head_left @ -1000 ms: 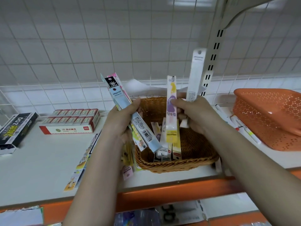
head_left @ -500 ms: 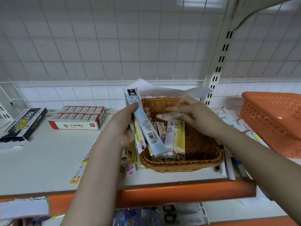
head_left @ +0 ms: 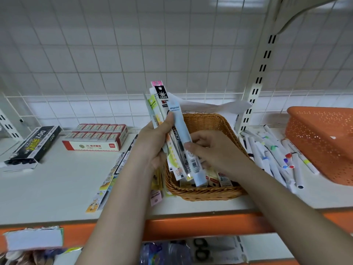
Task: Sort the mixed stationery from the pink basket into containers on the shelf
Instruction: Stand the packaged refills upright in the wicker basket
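packets fanned over the wicker basket

left hand [head_left: 152, 142] wrapped round a fan of pen packets [head_left: 172, 138], thumb pressed on the front light-blue packet [head_left: 183, 142], held upright and tilted above the wicker basket [head_left: 206, 192]. right hand [head_left: 212, 150] curled against the lower part of the same fan, thumb on the light-blue packet; other fingertips tucked behind the packets, so hard to say whether pinching or only touching. basket interior mostly hidden by both hands and the fan; only a few flat packets [head_left: 219, 178] showing at its front wall. basket sitting at the shelf [head_left: 57, 180] front edge, near the middle. more packets [head_left: 107, 184] lying flat just left of the basket, partly covered by the left forearm, print too small to read. loose white markers [head_left: 275, 155] heaped between the basket and the orange perforated basket [head_left: 321, 144], the latter cut off by the right frame edge. red-and-white carton [head_left: 95, 138] and black box [head_left: 32, 148] toward the back left of the shelf, well apart from the hands. broad bare shelf surface between those boxes and the front edge. lower shelf contents blurred under the orange shelf lip [head_left: 191, 224].
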{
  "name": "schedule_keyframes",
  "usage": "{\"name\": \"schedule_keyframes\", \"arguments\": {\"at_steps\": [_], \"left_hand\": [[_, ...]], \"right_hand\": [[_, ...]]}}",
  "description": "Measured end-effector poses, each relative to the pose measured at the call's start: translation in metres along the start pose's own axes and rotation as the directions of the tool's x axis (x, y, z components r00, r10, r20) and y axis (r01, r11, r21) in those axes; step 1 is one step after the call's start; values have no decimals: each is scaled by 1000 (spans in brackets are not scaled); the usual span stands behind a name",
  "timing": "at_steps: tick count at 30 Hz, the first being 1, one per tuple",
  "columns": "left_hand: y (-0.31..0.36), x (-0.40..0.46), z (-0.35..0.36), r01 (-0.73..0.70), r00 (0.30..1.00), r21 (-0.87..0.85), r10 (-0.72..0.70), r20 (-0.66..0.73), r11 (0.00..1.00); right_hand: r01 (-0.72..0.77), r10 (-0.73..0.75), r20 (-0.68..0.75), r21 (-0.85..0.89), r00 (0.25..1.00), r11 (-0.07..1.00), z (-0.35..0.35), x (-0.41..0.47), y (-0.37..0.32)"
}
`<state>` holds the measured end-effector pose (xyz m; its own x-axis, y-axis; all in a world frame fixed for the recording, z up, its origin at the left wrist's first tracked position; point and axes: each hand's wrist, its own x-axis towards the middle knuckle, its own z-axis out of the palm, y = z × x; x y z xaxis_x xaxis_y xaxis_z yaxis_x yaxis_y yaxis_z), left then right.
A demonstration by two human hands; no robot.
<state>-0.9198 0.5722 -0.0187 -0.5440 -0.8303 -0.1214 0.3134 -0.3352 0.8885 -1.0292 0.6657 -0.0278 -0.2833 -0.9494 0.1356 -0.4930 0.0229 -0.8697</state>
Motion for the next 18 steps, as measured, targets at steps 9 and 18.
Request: {"name": "schedule_keyframes", "arguments": {"at_steps": [9,18], "left_hand": [[-8,-7,-1,-63,997,9,63,51,998],[-7,-4,-7,-45,999,-29,46,13,999]], "right_hand": [[29,-7,-123,176,992,984,4,7,-7],[5,103,-252,394,962,919,-1,13,0]]}}
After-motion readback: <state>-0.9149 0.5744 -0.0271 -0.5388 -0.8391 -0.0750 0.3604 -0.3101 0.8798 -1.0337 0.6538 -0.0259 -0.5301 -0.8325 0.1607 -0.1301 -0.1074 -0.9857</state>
